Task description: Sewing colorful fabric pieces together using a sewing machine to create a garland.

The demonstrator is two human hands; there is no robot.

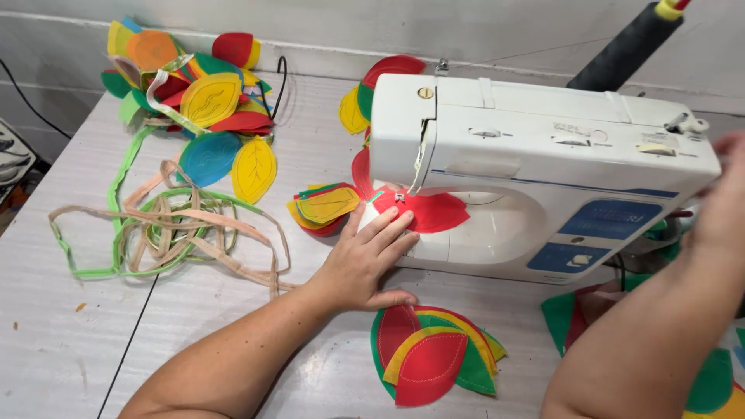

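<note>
As fingers (pixel 392 225) press, leaf (pixel 425 211) points right.

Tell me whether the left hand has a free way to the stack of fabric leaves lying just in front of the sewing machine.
Probably yes. The left hand rests flat beside the needle, and the stack of fabric leaves lies right below it on the table, with nothing between them.

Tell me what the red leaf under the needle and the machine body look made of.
Red leaf: probably felt or soft cloth, matte, lying limp and flat under the left hand. Sewing machine: looks like hard white plastic, smooth with a slight sheen and moulded seams. The right hand is blurred at its side.
</note>
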